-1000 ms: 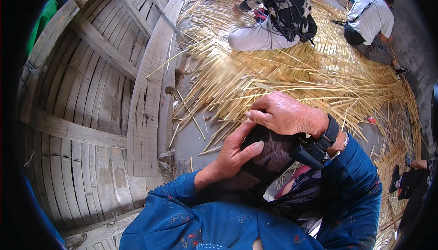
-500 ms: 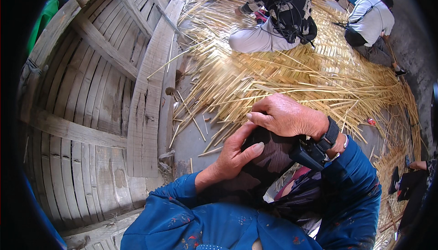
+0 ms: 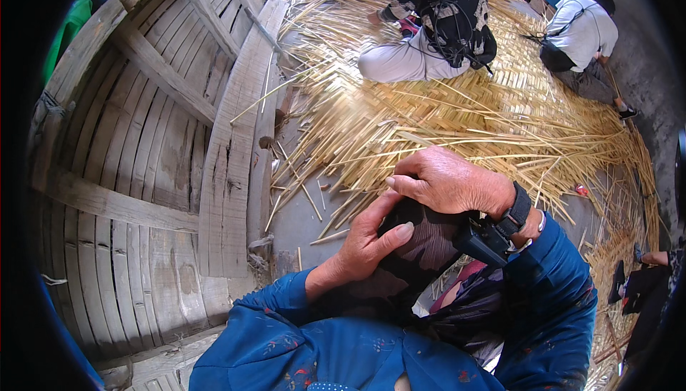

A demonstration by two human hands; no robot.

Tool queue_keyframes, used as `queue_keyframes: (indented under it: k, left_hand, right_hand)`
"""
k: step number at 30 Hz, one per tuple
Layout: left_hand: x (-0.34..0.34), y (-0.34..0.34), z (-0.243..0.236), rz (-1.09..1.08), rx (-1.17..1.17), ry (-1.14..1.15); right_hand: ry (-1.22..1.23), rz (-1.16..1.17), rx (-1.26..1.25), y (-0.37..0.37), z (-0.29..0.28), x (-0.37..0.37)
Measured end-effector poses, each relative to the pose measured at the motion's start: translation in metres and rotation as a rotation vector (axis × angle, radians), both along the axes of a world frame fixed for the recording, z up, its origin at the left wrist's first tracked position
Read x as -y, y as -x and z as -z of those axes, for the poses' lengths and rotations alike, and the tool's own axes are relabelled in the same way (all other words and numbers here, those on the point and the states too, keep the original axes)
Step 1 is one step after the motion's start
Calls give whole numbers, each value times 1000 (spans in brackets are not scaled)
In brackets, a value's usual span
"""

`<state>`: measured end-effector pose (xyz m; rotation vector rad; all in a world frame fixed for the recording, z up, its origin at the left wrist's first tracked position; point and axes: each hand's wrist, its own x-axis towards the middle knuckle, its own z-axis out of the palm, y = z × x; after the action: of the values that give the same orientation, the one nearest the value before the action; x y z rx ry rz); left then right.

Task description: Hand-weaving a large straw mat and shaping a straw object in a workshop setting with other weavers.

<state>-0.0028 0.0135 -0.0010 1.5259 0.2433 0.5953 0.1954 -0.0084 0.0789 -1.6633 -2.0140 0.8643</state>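
Observation:
Both hands rest on my raised knee, covered in dark camouflage-patterned cloth (image 3: 429,239). On its left side lies my left hand (image 3: 363,239), open, thumb apart from the fingers and nothing held. My right hand (image 3: 457,182) is draped over the top of the knee, its thumb side touching the left fingertips. The rest of its fingers bend out of sight behind the knee. A black strap (image 3: 516,212) with a dark box-shaped device (image 3: 482,241) circles the right wrist. Beyond the knee, pale split strips (image 3: 386,141) spread over the floor, partly woven into a mat (image 3: 514,69).
Grey wooden planks (image 3: 229,169) and a slatted wooden frame (image 3: 121,127) stand along the left. One person (image 3: 436,27) sits on the mat ahead; another in a white top (image 3: 582,30) crouches by the right wall. Dark-clothed legs (image 3: 647,284) show at the right edge.
My hands and the people stay in place. A small pale scrap now shows at the lower left edge of the slatted frame.

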Motion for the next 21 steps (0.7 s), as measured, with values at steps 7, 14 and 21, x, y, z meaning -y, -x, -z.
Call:
queue_keyframes:
  k: [7, 14, 21]
  left_hand:
    - [1, 0, -2, -10, -4, 7]
    - [0, 1, -2, 11, -55, 15]
    - [2, 1, -3, -16, -4, 8]
  right_hand:
    - [28, 11, -13, 0, -1, 0]
    - [23, 10, -9, 0, -1, 0]
    - [19, -3, -3, -1, 1, -1]
